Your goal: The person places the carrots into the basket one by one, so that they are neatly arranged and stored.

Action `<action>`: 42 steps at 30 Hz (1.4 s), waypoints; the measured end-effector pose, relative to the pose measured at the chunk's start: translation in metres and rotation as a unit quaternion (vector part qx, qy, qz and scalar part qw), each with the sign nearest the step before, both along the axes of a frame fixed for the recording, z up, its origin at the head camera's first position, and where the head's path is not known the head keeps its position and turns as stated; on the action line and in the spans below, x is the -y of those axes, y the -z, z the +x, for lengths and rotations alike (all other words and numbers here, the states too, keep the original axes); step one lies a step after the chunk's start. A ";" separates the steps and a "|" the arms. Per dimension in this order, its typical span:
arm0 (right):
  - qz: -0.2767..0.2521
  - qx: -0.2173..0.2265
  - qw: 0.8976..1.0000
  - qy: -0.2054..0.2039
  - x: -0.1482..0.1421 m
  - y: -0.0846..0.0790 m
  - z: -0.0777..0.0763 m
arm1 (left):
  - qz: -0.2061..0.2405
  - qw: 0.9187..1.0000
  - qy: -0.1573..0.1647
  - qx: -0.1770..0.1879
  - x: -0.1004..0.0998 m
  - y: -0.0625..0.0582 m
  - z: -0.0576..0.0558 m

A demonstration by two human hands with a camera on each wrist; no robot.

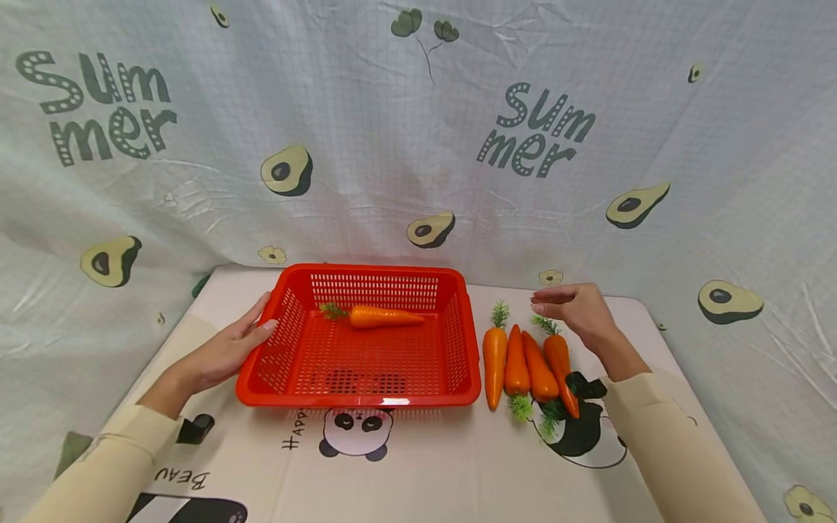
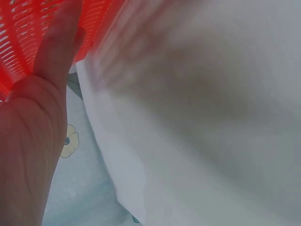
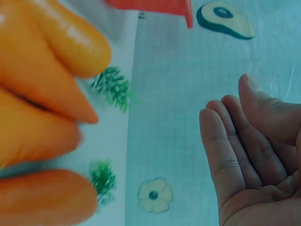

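A red plastic basket with slotted walls stands on the table, and one orange carrot with a green tuft lies inside it, toward the back. My left hand rests against the basket's left side with fairly straight fingers; in the left wrist view the hand lies along the red wall. To the right of the basket several carrots lie side by side, some with tufts at the far end, others at the near end. Above their far ends hovers my right hand, holding nothing, its thumb apart from the slightly bent fingers.
A pale tablecloth with panda prints covers the table. Behind and at both sides hangs a whitish curtain printed with avocados and lettering. The basket's right wall stands close beside the leftmost loose carrot.
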State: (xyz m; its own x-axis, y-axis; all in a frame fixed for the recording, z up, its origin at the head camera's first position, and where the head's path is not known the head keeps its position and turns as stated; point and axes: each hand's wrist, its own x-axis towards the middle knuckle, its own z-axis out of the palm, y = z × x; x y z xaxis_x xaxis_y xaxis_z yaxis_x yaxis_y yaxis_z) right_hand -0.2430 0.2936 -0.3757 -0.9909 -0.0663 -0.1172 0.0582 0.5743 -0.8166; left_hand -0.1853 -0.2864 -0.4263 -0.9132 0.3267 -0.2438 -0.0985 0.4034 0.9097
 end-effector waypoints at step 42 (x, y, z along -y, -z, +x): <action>0.068 0.073 0.982 0.162 -0.037 0.081 0.059 | -0.014 1.000 -0.010 0.002 -0.002 0.002 0.000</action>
State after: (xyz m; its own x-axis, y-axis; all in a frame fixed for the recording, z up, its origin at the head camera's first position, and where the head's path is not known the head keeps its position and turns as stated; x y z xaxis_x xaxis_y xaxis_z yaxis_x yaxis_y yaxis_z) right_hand -0.1838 0.3307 -0.4570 -0.9296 0.2753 -0.2453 0.3660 0.6096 -0.7032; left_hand -0.1849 -0.2845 -0.4287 -0.9185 0.3018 -0.2555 -0.1093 0.4271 0.8976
